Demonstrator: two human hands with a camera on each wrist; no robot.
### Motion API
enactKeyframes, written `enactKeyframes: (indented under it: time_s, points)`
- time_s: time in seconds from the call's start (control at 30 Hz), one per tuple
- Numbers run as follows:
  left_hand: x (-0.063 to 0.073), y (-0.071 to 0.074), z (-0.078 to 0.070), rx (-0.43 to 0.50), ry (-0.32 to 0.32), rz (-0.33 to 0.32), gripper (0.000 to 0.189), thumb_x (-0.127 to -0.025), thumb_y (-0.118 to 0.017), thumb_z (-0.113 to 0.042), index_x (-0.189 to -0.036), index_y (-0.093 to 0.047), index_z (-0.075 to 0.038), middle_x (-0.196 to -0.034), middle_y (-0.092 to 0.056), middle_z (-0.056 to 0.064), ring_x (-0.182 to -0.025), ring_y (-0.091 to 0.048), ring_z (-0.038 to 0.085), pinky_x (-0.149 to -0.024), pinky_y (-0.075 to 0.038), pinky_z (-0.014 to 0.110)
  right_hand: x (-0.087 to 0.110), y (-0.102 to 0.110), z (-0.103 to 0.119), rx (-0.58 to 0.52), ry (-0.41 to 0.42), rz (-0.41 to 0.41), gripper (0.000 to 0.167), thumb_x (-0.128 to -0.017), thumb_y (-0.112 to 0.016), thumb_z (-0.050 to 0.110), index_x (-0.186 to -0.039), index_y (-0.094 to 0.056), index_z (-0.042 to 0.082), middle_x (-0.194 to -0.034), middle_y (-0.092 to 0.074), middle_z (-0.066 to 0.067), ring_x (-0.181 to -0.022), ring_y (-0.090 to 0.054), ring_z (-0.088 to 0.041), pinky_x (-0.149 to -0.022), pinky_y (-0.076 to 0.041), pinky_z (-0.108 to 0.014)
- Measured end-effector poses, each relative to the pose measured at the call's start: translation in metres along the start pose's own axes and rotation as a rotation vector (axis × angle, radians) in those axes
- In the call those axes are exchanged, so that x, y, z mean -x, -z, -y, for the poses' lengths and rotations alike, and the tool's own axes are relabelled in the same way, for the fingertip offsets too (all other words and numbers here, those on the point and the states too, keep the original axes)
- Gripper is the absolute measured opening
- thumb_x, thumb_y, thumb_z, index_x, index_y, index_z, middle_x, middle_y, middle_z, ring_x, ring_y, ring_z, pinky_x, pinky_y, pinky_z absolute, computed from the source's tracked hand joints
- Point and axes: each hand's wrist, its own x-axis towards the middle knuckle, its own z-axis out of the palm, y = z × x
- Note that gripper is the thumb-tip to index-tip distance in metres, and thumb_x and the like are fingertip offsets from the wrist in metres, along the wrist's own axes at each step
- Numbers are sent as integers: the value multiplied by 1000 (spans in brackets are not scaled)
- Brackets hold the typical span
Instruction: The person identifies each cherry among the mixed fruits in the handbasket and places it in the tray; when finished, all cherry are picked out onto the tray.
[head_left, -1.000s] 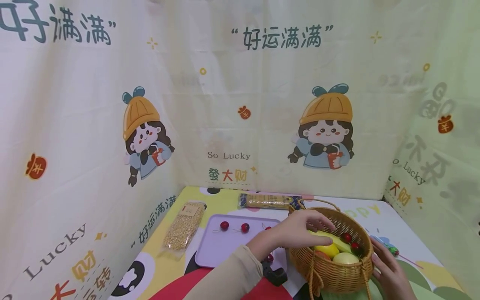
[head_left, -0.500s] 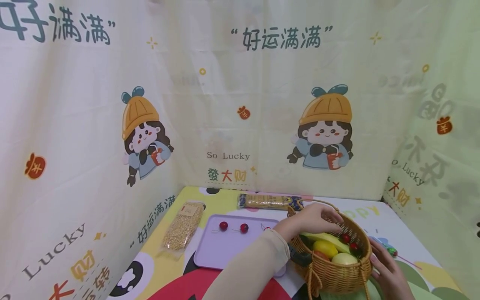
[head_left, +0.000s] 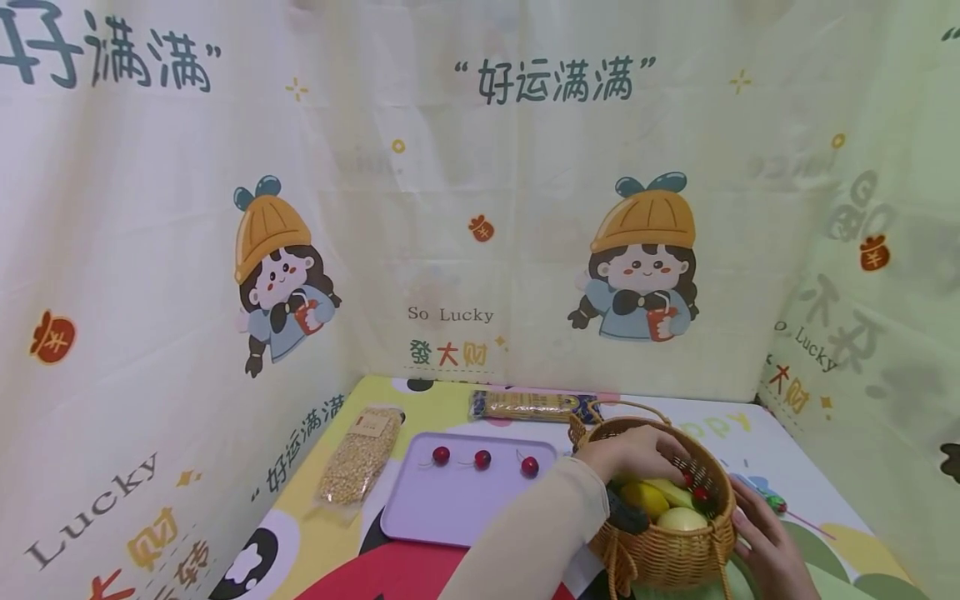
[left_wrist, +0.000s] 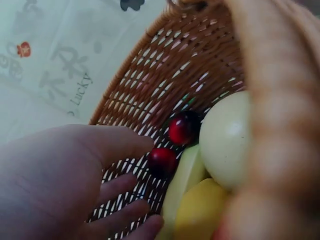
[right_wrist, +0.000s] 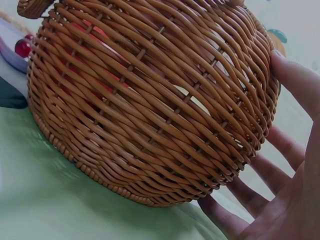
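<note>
A round wicker basket [head_left: 660, 558] holds a yellow lemon [head_left: 645, 500], a pale round fruit [head_left: 682, 520], a banana-like yellow-green fruit [left_wrist: 181, 187] and two dark red cherries. My left hand [head_left: 637, 457] reaches over the rim into the basket, fingers loosely parted. In the left wrist view its thumb tip is right at the nearer cherry [left_wrist: 162, 162], with the other fingers spread below. The second cherry [left_wrist: 184, 128] lies just beyond, beside the pale fruit. My right hand [right_wrist: 295, 185] rests against the basket's outer side, fingers spread along the weave.
On a lilac tray [head_left: 427, 517] left of the basket, three cherries [head_left: 482, 459] lie in a row. A bag of yellow kernels [head_left: 362, 457] lies farther left, and a pasta-like packet [head_left: 525, 406] behind. A wrapped lollipop [head_left: 776, 503] is right of the basket.
My left hand has moved right and down into the basket, toward the cherries. The right hand has stayed against the basket's side. The head view has shifted slightly.
</note>
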Motion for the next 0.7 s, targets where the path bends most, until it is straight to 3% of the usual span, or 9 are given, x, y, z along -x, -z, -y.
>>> enactKeyframes:
  time_s: [0.07,0.2,0.33,0.5,0.7]
  points:
    - [-4,-3,-2,-24,20,54,38,-105,-74,-24,-143,-76,-26,-140,-73,-18,-105,-62,-2,-90,-52,18,1,0,0,0,-6,-4,48,-119,-42,11,-147,-55,48,-136,-62,38,-119,-62,15,-84,-63,-23]
    - [-11,-7,-7,-82,64,164,48,-108,-69,-25,-156,-65,-28,-152,-65,-20,-128,-61,-4,-104,-51,18,1,1,0,-2,-10,-3,47,-120,-42,12,-146,-55,48,-135,-62,38,-119,-62,16,-84,-63,-24]
    - [-14,-9,-14,-158,103,223,54,-110,-67,-28,-163,-57,-33,-160,-58,-22,-144,-54,-4,-114,-48,19,1,0,0,-8,2,7,48,-120,-41,11,-148,-55,47,-137,-62,37,-120,-62,15,-84,-63,-24]
    - [-15,-10,-16,-206,108,209,50,-110,-66,-29,-160,-60,-32,-155,-61,-23,-138,-57,-6,-110,-49,17,1,-1,0,4,-19,-15,47,-120,-42,12,-148,-54,48,-135,-61,39,-118,-62,15,-84,-63,-24]
    - [-12,-12,-14,-196,98,132,28,-106,-73,-19,-132,-80,-23,-121,-76,-17,-106,-66,-4,-92,-54,15,1,-2,2,28,-55,-39,45,-120,-44,16,-149,-52,48,-133,-58,42,-116,-61,17,-84,-63,-24]
